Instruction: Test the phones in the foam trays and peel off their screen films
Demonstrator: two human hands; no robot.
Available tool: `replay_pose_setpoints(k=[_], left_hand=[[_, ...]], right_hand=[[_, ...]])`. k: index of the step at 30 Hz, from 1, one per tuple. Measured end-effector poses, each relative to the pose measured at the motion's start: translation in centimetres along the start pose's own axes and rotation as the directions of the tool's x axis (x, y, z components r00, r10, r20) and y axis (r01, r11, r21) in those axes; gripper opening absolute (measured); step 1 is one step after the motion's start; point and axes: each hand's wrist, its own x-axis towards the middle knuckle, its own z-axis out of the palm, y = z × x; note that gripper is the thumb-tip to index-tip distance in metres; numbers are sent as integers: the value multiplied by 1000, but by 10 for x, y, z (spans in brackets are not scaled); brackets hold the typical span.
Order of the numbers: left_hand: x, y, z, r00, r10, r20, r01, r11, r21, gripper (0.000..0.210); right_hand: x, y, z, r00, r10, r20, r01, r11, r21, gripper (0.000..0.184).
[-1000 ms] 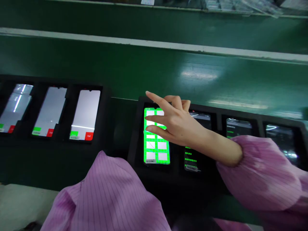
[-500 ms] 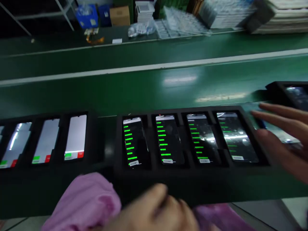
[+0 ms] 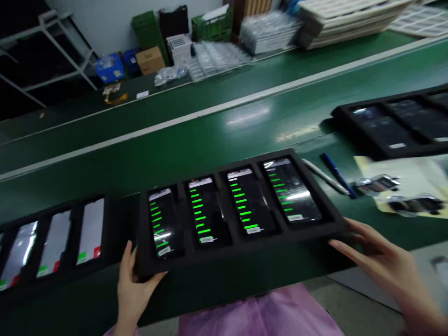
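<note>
A black foam tray (image 3: 241,246) holds a row of phones, each in its own slot. Green bars and a small white label show on every dark screen, for instance on the rightmost phone (image 3: 297,196). My left hand (image 3: 132,291) grips the tray's near left corner, thumb along the front and fingers at the side. At the near right corner, my right hand (image 3: 381,259) has its fingers at the side and its thumb by the front edge. Some fingertips are hidden by the tray.
To the left lies another tray of phones (image 3: 90,231) with white screens. A third phone tray (image 3: 388,140) is at right. Nearby are a blue pen (image 3: 338,172), a white stick (image 3: 324,176), and watch-like items on yellowish paper (image 3: 434,175). Stacked trays (image 3: 350,18) stand behind the green bench.
Both hands have come to the near corners of the middle tray. That tray now sits more tilted, and the camera view has turned. The pen and paper at right are now uncovered.
</note>
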Motion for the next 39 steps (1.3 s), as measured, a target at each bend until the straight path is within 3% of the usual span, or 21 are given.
replay_pose_setpoints(k=[6,9,12,14,18,22,25,30,34,39], left_hand=[[15,1,-5,999,10,-31,-8,998,61,123],[15,2,-14,998,-42,56,38,996,85,121],[21,7,-27,981,-71,182,51,993,109,123],[32,16,-30,981,-25,194,1,992,123,110],[69,47,-12,976,175,129,-199,960,198,81],[99,70,16,945,297,135,-326,886,330,85],[97,74,24,909,388,151,-415,818,399,82],[90,81,22,911,374,174,-409,760,506,76],[108,93,29,918,338,208,-397,752,526,83],[117,92,34,933,321,162,-359,835,417,75]], right_hand=[[14,9,-3,994,-104,-18,105,990,98,48],[12,5,-6,985,-173,8,171,979,115,38],[12,-5,-11,967,-253,-22,254,961,106,44],[18,-17,-13,949,-316,-22,317,943,100,48],[46,-49,-8,902,-431,13,427,897,116,36],[63,-69,9,818,-573,49,566,817,107,27],[53,-66,17,750,-658,63,653,752,88,33],[52,-59,21,777,-626,68,626,780,24,37],[99,-76,35,826,-528,200,557,818,-145,49],[145,-98,55,840,-440,319,536,768,-351,56]])
